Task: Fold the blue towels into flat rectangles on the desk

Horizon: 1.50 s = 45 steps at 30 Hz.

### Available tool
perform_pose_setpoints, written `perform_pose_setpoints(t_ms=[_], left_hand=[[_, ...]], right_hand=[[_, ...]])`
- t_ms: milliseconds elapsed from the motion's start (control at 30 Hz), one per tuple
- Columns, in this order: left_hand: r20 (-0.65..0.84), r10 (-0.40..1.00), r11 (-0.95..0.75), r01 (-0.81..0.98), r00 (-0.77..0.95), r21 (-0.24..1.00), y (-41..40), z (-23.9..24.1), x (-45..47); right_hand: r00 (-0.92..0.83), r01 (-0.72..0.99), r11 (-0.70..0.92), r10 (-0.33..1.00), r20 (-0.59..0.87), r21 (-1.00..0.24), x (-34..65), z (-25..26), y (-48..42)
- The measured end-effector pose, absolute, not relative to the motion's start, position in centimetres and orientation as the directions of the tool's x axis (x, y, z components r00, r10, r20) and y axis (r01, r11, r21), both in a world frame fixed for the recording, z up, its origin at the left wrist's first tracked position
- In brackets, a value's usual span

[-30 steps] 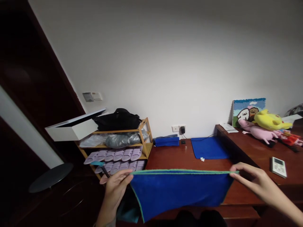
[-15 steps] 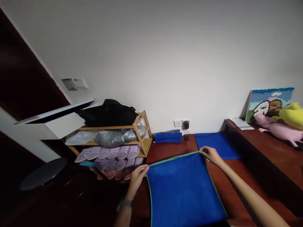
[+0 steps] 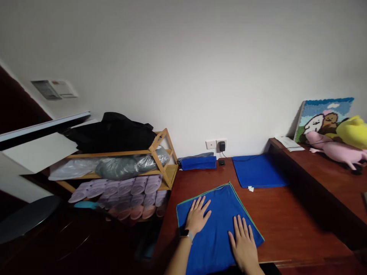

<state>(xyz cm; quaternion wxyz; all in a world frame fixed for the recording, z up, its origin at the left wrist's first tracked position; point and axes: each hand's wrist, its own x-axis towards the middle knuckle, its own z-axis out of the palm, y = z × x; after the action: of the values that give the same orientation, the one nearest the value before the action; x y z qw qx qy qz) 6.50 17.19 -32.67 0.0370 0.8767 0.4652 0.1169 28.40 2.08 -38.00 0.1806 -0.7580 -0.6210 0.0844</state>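
Observation:
A blue cloth [image 3: 219, 214] with a green edge lies spread on the reddish-brown wooden table [image 3: 282, 225], its near part running out of the picture. On its left half my left hand [image 3: 197, 217] rests flat with fingers spread; a watch is on that wrist. My right hand [image 3: 243, 240] lies palm down on the cloth's right half, fingers stretched out. Neither hand holds anything. Farther back is another flat blue cloth [image 3: 258, 172] with a white tag at its front edge. A folded blue cloth bundle [image 3: 198, 163] sits near the wall at the table's back left.
Left of the table stands a wooden rack [image 3: 163, 152] with a black bag [image 3: 114, 131], plastic-wrapped items and lilac slippers [image 3: 126, 187]. A black plug [image 3: 222, 146] is in the wall socket. On the raised ledge at right sit a pink plush toy [image 3: 335, 149] and a picture [image 3: 327, 114].
Both hands have let go of the cloth's far corners and now lie flat on it, nearer to me. The cloth, held stretched before, has come down onto the table. The view has shifted slightly.

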Motion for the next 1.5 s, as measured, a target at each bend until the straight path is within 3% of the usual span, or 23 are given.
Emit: perform_pose_setpoints(t_ms=[100, 233, 333, 433, 500, 600, 700, 967, 1300, 1500], left_hand=[[0.15, 0.914, -0.396, 0.907, 0.376, 0.142, 16.5, -33.5, 5.8], [0.134, 0.98, -0.15, 0.988, 0.144, 0.037, 12.5, -33.1, 4.9], [0.134, 0.988, -0.069, 0.996, 0.077, -0.063, 8.8, -32.4, 4.9], [0.189, 0.974, -0.111, 0.99, 0.126, -0.084, 7.3, -31.8, 5.3], [0.249, 0.947, -0.195, 0.979, 0.202, -0.053, 8.3, -31.5, 6.0], [0.266, 0.906, -0.345, 0.939, 0.328, 0.017, 11.9, -31.4, 7.3], [0.174, 0.897, -0.423, 0.903, 0.406, 0.079, 15.5, -31.9, 8.2], [0.131, 0.971, -0.215, 0.973, 0.202, 0.089, 14.1, -35.4, 9.1], [0.151, 0.972, -0.196, 0.977, 0.183, 0.08, 17.8, -34.2, 7.4], [0.21, 0.881, -0.461, 0.868, 0.423, 0.184, 19.6, -33.5, 15.2]], right_hand=[[0.07, 0.93, -0.036, 0.994, 0.082, -0.367, 30.9, -37.4, 3.7], [-0.248, 0.888, 0.266, 0.964, 0.096, -0.375, 34.9, -34.3, 9.7], [-0.215, 0.905, 0.238, 0.971, 0.101, -0.354, 35.7, -33.4, 13.0], [0.033, 0.932, 0.001, 0.996, 0.088, -0.362, 34.6, -34.5, 13.3], [0.105, 0.927, -0.073, 0.992, 0.068, -0.367, 33.7, -35.5, 12.5], [0.087, 0.93, -0.059, 0.994, 0.059, -0.364, 33.4, -36.5, 11.8], [0.059, 0.93, -0.04, 0.997, 0.042, -0.366, 34.2, -36.3, 12.5], [0.043, 0.936, -0.048, 0.999, -0.02, -0.349, 34.9, -34.7, 15.5], [0.064, 0.933, -0.05, 0.998, 0.028, -0.356, 34.4, -36.1, 18.0], [0.068, 0.94, -0.045, 0.996, 0.056, -0.339, 34.5, -37.4, 18.2]])
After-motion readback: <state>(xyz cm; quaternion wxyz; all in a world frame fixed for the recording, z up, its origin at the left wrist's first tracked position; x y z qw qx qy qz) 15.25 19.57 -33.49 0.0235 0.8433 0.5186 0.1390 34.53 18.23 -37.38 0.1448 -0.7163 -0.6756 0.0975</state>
